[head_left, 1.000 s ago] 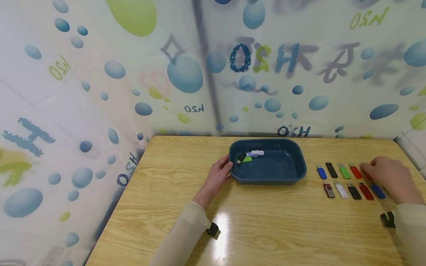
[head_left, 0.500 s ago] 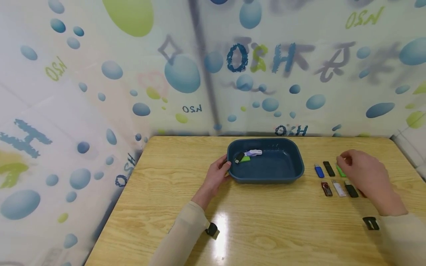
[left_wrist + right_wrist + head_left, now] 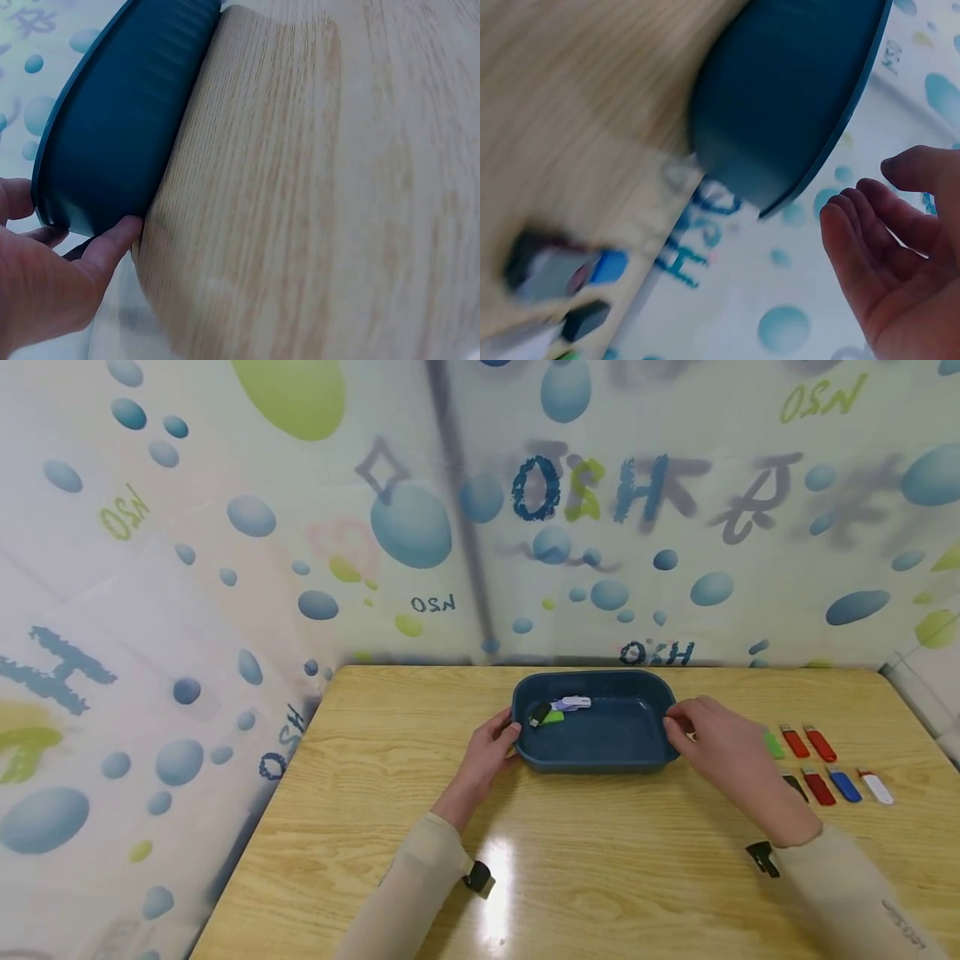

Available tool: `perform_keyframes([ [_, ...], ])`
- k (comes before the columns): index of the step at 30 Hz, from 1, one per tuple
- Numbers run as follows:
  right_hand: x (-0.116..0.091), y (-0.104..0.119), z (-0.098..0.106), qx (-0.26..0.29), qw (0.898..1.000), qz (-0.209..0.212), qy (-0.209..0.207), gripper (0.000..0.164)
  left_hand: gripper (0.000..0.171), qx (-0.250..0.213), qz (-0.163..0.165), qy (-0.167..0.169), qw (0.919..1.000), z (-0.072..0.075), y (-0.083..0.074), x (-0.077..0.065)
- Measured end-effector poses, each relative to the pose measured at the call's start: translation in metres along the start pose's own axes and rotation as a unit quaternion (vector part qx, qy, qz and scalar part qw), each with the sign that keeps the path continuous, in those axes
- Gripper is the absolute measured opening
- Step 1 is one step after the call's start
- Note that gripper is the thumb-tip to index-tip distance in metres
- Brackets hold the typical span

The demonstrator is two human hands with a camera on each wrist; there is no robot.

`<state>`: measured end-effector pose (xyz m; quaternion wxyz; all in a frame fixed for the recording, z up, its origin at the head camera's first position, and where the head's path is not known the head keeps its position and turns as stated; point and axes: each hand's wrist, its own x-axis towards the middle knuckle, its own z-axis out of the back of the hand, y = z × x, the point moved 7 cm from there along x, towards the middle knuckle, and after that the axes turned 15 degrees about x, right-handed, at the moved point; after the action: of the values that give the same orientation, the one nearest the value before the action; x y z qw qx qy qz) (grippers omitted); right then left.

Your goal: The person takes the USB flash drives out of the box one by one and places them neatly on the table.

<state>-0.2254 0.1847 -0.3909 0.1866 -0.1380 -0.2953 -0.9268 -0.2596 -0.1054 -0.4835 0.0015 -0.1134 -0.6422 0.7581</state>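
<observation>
A dark blue plastic tub [image 3: 600,767] stands near the table's back edge. Inside, at its left end, lie a black USB stick [image 3: 540,714], a green one [image 3: 552,718] and a white-and-purple one [image 3: 573,702]. My left hand [image 3: 486,756] grips the tub's left end, thumb and fingers on opposite sides of its wall in the left wrist view. At the right end hovers my right hand [image 3: 907,240], fingers loosely curved, nothing between them. The right wrist view shows it apart from the tub. Further right lie red USB sticks [image 3: 820,743], a blue one [image 3: 844,784] and a white one [image 3: 875,786].
The right hand and forearm cover part of the USB stick rows, with a green stick [image 3: 773,744] half showing. A patterned curtain [image 3: 420,527] hangs behind the wooden table [image 3: 615,877]. Black mounts [image 3: 477,877] sit at both wrists.
My right hand has swept left from the far end of the USB stick rows to the tub's right rim, uncovering the white stick. The left hand keeps its grip on the tub.
</observation>
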Motion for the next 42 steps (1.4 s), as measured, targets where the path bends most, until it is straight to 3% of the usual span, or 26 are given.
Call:
perform_keyframes([
  [17,0.065,0.042,-0.078,0.014,0.988,0.089,0.122,0.027,0.047,-0.012,-0.002,0.003,0.9999,0.000,-0.002,-0.002],
  [27,0.082,0.042,-0.108,-0.004,0.981,0.103,0.165,0.029,0.049,-0.017,0.000,0.006,0.9998,-0.002,-0.003,-0.003],
  [32,0.088,0.040,-0.117,-0.016,0.979,0.103,0.175,0.028,0.049,-0.024,0.004,0.008,0.9997,-0.001,-0.001,-0.002],
  [42,0.095,0.040,-0.127,-0.059,0.980,0.122,0.147,0.012,0.048,-0.015,0.004,0.002,0.9999,-0.001,-0.002,-0.003],
])
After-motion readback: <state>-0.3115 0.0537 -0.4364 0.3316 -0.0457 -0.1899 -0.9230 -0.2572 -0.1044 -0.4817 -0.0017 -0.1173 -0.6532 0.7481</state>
